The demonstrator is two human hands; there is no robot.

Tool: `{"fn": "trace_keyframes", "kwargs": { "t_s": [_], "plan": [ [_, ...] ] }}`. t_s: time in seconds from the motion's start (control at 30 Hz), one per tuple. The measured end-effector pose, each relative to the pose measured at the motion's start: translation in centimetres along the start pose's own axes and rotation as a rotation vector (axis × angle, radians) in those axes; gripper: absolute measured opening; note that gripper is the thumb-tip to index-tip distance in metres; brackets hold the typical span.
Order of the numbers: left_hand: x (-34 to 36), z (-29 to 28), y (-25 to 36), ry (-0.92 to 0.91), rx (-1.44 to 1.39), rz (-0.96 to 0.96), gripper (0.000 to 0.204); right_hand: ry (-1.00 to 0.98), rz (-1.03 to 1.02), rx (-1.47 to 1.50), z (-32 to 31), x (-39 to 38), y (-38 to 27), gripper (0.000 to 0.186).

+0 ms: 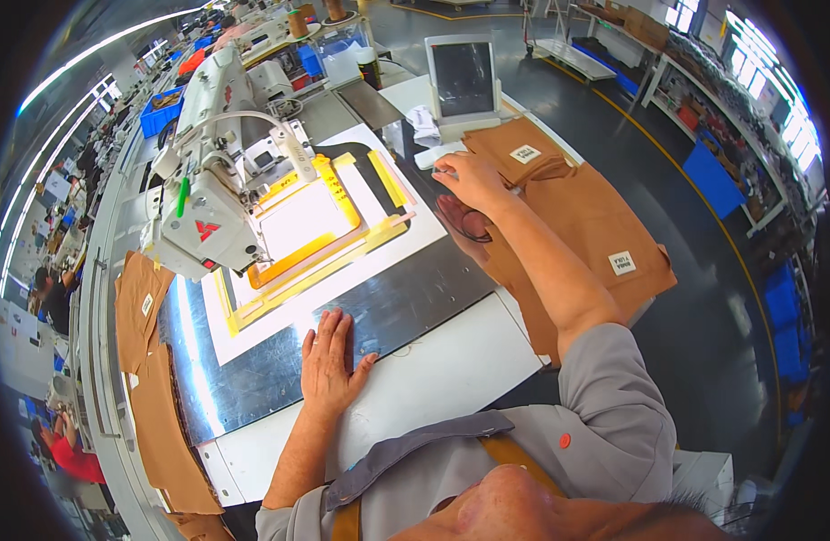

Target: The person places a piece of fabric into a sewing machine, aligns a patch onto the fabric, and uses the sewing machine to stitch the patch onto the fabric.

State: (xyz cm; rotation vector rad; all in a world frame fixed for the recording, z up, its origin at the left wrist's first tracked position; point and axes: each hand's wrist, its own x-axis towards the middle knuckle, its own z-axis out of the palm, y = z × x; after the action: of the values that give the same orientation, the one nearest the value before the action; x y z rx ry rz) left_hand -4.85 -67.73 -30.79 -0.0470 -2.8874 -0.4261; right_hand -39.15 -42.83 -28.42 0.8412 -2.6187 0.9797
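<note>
I see the fingers (318, 335) of my left hand (328, 365) spread flat and wide, holding nothing; they press palm-down on the grey metal plate (406, 302) of the counter (451, 370), just below the white board (343, 270) that carries the yellow frame template (329, 230); the fingertips end just short of that board's lower edge. The fingers (451, 165) of my right hand (474, 180) are stretched forward and nearly closed together, tips laid on the top edge of the tan fabric stack (595, 225); I cannot tell whether they pinch a layer or only rest on it. The fabric lies under and to the right of that hand, spilling over the counter's right edge; one white label (525, 153) sits just right of the fingertips, another white label (622, 262) lies well apart, down the cloth. Just beyond the fingertips stands a tablet screen (463, 79) on a white stand. The white sewing machine (212, 171) hangs over the yellow frame, well left of the right hand; more tan fabric pieces (154, 388) lie at the counter's left edge, well apart from my left hand.
</note>
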Motion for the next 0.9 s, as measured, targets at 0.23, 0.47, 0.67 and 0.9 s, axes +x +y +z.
{"fn": "trace_keyframes", "kwargs": {
  "t_s": [0.23, 0.47, 0.67, 0.9],
  "plan": [
    [0.6, -0.1, 0.5, -0.029, 0.027, -0.027, 0.089, 0.072, -0.097, -0.486, 5.3, 5.7, 0.0, 0.029],
    [0.7, 0.1, 0.1, -0.092, 0.059, 0.027, 0.092, 0.042, 0.005, -0.709, 7.2, 7.4, 2.7, 0.017],
    [0.5, 0.2, -0.4, -0.104, 0.040, 0.081, 0.091, 0.066, -0.025, -0.744, 6.8, 7.9, 3.3, 0.018],
    [0.2, 0.3, -1.0, -0.109, 0.006, 0.121, 0.093, -0.011, 0.054, -0.732, 6.2, 8.0, 0.5, 0.018]
  ]
}}
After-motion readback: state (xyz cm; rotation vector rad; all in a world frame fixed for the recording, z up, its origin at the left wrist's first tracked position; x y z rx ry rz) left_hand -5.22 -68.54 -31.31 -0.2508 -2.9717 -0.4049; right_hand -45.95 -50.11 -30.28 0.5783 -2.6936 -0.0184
